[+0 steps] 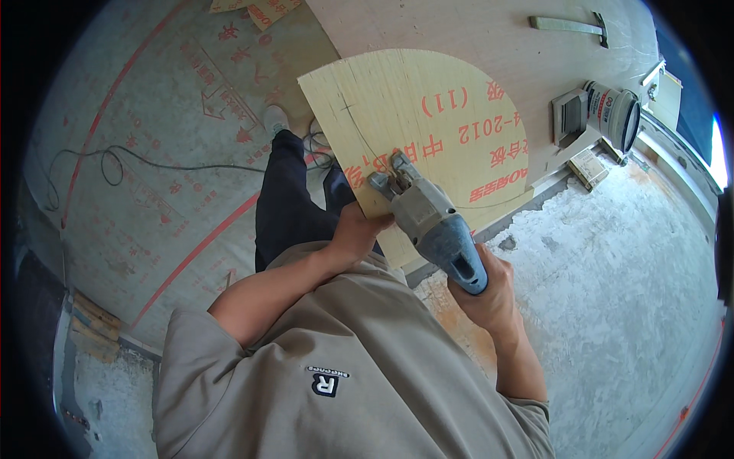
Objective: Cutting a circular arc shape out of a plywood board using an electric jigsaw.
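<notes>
A jigsaw (pixel 426 210) with a grey front and a blue rear handle rests on a pale plywood piece (pixel 459 99). My right hand (pixel 487 294) is wrapped round the rear of the jigsaw. The plywood has a rounded far edge, red printing and a curved pencil line that runs toward the saw's front. At the board's near left edge, my left hand (pixel 359 231) grips the plywood, its fingers partly hidden. The blade cannot be made out.
Beneath the plywood is a larger board (pixel 436 23) bearing a hammer (pixel 569 26). A white bucket (pixel 614 115) lies on its side at the right, near a block of wood (pixel 587 170). A dark cord (pixel 191 166) trails over the printed floor sheet (pixel 153 84) at left.
</notes>
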A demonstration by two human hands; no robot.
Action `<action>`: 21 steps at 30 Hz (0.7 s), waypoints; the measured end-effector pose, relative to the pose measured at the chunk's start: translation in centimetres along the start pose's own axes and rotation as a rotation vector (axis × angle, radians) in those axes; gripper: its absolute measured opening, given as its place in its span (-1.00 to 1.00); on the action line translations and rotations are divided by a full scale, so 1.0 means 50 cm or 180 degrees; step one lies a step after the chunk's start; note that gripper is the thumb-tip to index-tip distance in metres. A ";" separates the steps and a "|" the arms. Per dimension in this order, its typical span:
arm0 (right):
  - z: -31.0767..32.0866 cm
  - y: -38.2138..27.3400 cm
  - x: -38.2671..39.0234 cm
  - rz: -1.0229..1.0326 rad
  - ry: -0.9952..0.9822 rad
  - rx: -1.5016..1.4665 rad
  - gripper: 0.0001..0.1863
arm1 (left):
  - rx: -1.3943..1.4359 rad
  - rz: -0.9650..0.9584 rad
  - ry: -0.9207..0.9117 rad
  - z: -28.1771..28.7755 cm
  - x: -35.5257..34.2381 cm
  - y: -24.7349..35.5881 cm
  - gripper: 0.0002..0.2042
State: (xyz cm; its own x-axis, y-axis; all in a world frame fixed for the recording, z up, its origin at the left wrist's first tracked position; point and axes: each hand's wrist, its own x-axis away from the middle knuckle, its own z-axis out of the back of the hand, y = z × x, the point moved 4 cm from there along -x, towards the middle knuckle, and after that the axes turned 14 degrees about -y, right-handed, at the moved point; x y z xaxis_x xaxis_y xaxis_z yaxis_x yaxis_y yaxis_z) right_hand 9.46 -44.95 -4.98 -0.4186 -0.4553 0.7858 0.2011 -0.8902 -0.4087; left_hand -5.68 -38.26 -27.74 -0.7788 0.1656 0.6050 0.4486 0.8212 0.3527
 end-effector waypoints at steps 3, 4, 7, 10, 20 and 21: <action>0.001 0.004 0.004 -0.0058 -0.0024 -0.0006 -0.80 | -0.0029 -0.0022 -0.0029 0.002 -0.001 -0.001 -0.78; 0.001 0.006 0.005 -0.0047 -0.0031 0.0000 -0.80 | -0.0037 -0.0049 -0.0064 0.003 -0.001 -0.003 -0.77; 0.003 0.011 0.003 0.0044 -0.0001 0.0033 -0.79 | 0.0172 -0.0061 -0.0183 -0.010 0.003 0.020 -0.76; 0.002 -0.001 0.000 0.0076 0.0016 0.0098 -0.79 | 0.0003 -0.0165 0.0022 0.003 -0.004 -0.008 -0.78; 0.000 -0.020 -0.011 0.0030 0.0067 0.0087 -0.78 | -0.0260 0.0004 -0.0035 0.003 -0.005 -0.006 -0.84; 0.000 -0.023 -0.012 0.0042 0.0056 0.0082 -0.78 | -0.0224 -0.0044 -0.0043 0.003 -0.006 -0.011 -0.84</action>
State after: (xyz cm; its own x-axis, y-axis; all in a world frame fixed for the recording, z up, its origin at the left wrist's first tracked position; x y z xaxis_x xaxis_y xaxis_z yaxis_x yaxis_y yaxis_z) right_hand 9.49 -43.66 -5.00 -0.4313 -0.4670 0.7719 0.2295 -0.8842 -0.4067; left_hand -5.75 -38.68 -28.24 -0.7907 0.1622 0.5904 0.4671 0.7831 0.4105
